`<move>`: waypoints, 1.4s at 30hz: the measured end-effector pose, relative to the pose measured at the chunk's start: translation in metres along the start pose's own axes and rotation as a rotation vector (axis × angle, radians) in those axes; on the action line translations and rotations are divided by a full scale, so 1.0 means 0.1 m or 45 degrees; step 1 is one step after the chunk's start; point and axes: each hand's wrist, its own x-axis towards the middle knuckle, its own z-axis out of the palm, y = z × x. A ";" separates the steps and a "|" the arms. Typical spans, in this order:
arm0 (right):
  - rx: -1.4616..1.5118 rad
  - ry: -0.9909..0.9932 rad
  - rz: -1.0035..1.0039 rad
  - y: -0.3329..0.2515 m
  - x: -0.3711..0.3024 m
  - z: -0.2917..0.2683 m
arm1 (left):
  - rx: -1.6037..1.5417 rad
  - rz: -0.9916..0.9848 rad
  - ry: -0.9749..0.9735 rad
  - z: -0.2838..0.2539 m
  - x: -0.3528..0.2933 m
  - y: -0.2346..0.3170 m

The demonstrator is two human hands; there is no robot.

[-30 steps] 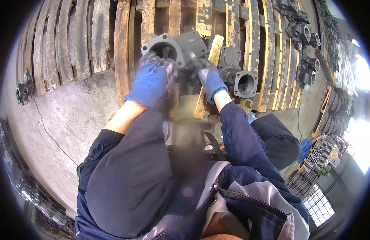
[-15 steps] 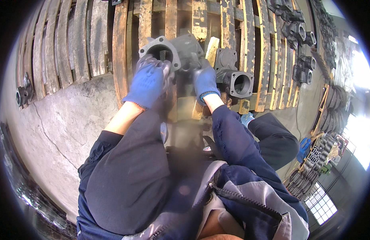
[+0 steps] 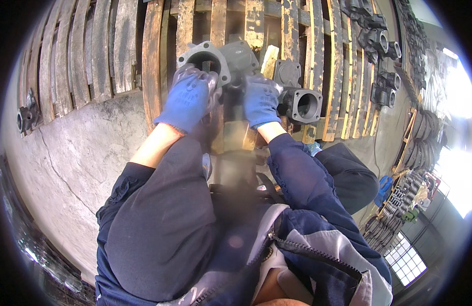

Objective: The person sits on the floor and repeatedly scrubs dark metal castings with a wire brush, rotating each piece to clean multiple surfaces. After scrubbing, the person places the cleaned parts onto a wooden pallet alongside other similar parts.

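A grey cast-metal housing [image 3: 241, 57] with a round-bored flange at its left end lies on the wooden pallet in front of me. My left hand [image 3: 187, 97], in a blue glove with dark-coated fingers, is closed on the near edge of that flange, fingers at the bore's rim. Close to the housing's near right side is my right hand [image 3: 262, 99], gloved alike, its fingers curled. What they hold, if anything, is hidden. A second similar housing [image 3: 302, 104], its square flange and round bore facing me, rests just right of my right hand.
Slatted wooden pallets [image 3: 153, 61] stretch across the far side, with gaps between boards. More castings [image 3: 381, 41] stand at the far right, and one casting [image 3: 28, 118] sits at the far left. A gloved hand [image 3: 314, 148] shows beside my right forearm. Concrete floor [image 3: 98, 148] lies at left.
My right hand has drawn back slightly toward me, away from the housing's side, its fingers now more curled. My left hand stays on the flange, and the housing has barely moved.
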 end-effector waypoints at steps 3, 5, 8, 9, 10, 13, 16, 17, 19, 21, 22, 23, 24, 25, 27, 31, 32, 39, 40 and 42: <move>-0.146 -0.113 -0.003 0.03 0.00 0.06 | 0.022 -0.004 -0.002 0.01 0.00 0.00; -0.143 -0.055 -0.065 0.05 0.02 0.12 | 0.043 -0.023 -0.019 0.01 0.01 -0.01; 0.040 0.212 -0.213 0.07 0.07 0.19 | 0.015 -0.049 -0.055 -0.01 0.04 -0.02; 0.039 0.208 -0.229 0.08 0.08 0.20 | -0.003 -0.057 -0.071 -0.01 0.05 -0.03; 0.028 0.101 -0.209 0.10 0.10 0.20 | -0.007 -0.051 -0.077 -0.02 0.05 -0.03; -0.199 -0.110 -0.426 0.13 0.15 0.14 | -0.013 -0.031 -0.069 -0.04 0.06 -0.04; -0.313 -0.233 -0.444 0.11 0.22 0.07 | -0.020 -0.030 -0.044 -0.05 0.07 -0.04; -0.233 -0.235 -0.406 0.10 0.23 0.04 | -0.026 -0.037 -0.059 -0.05 0.07 -0.03; -0.096 -0.207 -0.342 0.07 0.23 -0.01 | -0.026 -0.030 -0.065 -0.04 0.07 -0.04; -0.206 -0.207 -0.416 0.07 0.17 -0.05 | -0.026 -0.004 -0.033 -0.04 0.06 -0.04; -0.270 -0.267 -0.435 0.08 0.14 -0.07 | -0.032 0.000 -0.022 -0.03 0.06 -0.04; -0.231 -0.155 -0.392 0.10 0.11 -0.08 | -0.044 0.006 0.004 -0.03 0.06 -0.04; -0.196 -0.102 -0.339 0.12 0.10 -0.08 | -0.057 0.012 0.025 -0.03 0.06 -0.04; -0.155 -0.023 -0.307 0.13 0.09 -0.07 | -0.049 0.012 0.022 -0.02 0.07 -0.04; -0.044 0.004 -0.267 0.15 0.09 -0.02 | -0.037 0.010 0.015 -0.02 0.07 -0.04; -0.022 -0.118 -0.003 0.12 0.15 0.12 | -0.045 -0.003 -0.029 -0.04 0.07 -0.04; -0.082 -0.183 -0.086 0.11 0.15 0.14 | -0.061 -0.004 -0.040 -0.04 0.07 -0.04; -0.141 -0.260 -0.219 0.15 0.10 0.04 | -0.042 -0.025 -0.074 -0.03 0.08 -0.05; -0.096 -0.240 -0.185 0.16 0.10 0.03 | -0.040 -0.014 -0.036 -0.02 0.07 -0.05; -0.029 -0.230 -0.141 0.16 0.10 0.03 | -0.036 0.007 0.020 -0.02 0.07 -0.05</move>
